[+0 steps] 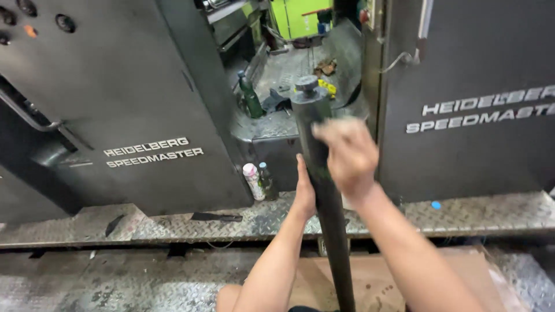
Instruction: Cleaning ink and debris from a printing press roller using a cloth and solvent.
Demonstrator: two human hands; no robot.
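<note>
A long black roller (324, 214) stands almost upright in front of me, its capped end near the top middle. My left hand (304, 193) presses flat against the roller's left side about midway up. My right hand (347, 153) is blurred and sits on the roller's right side a little higher, fingers curled around it. Both forearms reach up from the bottom of the view.
Two dark grey machine housings (133, 115) (468, 115) flank a narrow gap with a raised tread-plate platform (289, 69). A green bottle (250, 95) stands on it. Two small bottles (259, 180) sit on the metal step (173, 222). Cardboard (370, 283) lies on the floor.
</note>
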